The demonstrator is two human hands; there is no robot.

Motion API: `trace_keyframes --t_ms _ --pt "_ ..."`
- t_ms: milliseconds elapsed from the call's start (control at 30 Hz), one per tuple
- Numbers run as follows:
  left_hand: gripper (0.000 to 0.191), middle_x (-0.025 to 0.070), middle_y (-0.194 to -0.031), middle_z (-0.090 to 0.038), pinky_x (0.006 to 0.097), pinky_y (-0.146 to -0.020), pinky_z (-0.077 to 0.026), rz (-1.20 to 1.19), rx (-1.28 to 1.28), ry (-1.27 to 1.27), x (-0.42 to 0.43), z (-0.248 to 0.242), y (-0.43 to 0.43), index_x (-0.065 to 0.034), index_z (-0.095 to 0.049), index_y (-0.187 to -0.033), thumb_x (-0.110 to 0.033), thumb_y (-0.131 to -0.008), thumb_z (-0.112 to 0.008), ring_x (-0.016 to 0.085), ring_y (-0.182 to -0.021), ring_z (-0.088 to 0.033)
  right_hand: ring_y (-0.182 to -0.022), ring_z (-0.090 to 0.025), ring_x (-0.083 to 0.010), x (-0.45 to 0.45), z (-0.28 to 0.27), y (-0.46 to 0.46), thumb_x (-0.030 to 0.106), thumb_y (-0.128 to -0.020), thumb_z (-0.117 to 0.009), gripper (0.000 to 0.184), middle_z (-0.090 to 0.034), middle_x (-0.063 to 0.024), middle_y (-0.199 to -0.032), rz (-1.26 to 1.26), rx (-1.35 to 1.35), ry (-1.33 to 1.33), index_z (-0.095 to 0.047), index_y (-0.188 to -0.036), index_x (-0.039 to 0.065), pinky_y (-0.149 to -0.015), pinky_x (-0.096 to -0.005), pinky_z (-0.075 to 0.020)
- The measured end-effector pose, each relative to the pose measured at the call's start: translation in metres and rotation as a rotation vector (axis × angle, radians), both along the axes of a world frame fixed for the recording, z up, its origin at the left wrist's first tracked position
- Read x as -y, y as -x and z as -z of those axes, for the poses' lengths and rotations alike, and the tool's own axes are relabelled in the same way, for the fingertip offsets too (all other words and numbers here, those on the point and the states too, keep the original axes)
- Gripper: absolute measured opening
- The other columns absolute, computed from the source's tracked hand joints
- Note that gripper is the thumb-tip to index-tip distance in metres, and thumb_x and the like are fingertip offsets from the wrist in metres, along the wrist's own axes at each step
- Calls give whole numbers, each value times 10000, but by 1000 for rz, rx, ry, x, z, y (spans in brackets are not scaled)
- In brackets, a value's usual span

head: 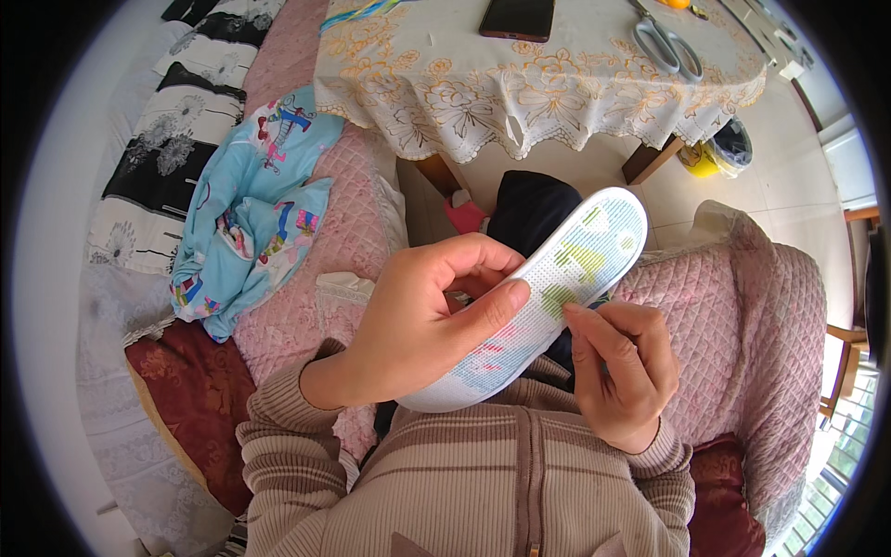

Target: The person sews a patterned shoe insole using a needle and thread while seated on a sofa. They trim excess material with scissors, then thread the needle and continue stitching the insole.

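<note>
An embroidered shoe insole point(515, 334) is tilted in front of my chest, its white mesh top partly covered with blue, green and pink stitches. My left hand point(431, 320) grips its left edge, thumb on the stitched face and fingers curled behind. At the right edge, next to a green stitched patch, my right hand point(619, 369) has its thumb and index finger pinched together at the mesh. Whatever lies between those fingertips is too small or hidden to make out.
Ahead stands a table with a flowered tablecloth point(480, 76), bearing a dark phone point(517, 17), grey-handled scissors point(666, 47) and colored threads point(362, 14). A blue printed cloth point(243, 223) lies on the pink quilted cover point(348, 202) at left. A lined yellow bin point(699, 160) is beyond.
</note>
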State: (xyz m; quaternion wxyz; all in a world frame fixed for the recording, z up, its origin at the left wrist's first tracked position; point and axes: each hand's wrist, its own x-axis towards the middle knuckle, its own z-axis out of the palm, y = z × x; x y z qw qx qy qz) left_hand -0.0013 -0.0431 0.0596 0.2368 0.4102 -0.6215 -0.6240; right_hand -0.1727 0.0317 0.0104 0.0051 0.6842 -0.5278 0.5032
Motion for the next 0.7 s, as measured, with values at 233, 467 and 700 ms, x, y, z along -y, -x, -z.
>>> trace_keyframes --t_ms 233,467,700 --pt "179 54 -907 -635 217 -704 -494 21 35 5 1 -2 1 36 -580 -1011 -84 -879 -588 73 -803 -603 -561 -538 -129 0 -2 1 -55 -582 -684 318 -557 -56 -764 3 -8 -16 -683 -894 2 -446 -231 -428" --pt "178 46 -833 -653 203 -607 -478 -18 -6 57 0 2 5 30 -598 -975 -117 -874 -604 54 -707 -593 -558 -534 -130 -1 -2 4 -61 -581 -682 328 -552 -59 -768 -3 -10 -17 -678 -902 1 -443 -232 -424" --pt "182 46 -832 -653 203 -599 -480 -27 -7 62 0 2 7 34 -598 -977 -116 -874 -603 53 -708 -594 -563 -539 -133 0 -4 4 -63 -583 -683 326 -551 -59 -766 -7 5 -25 -671 -902 1 -446 -236 -424"
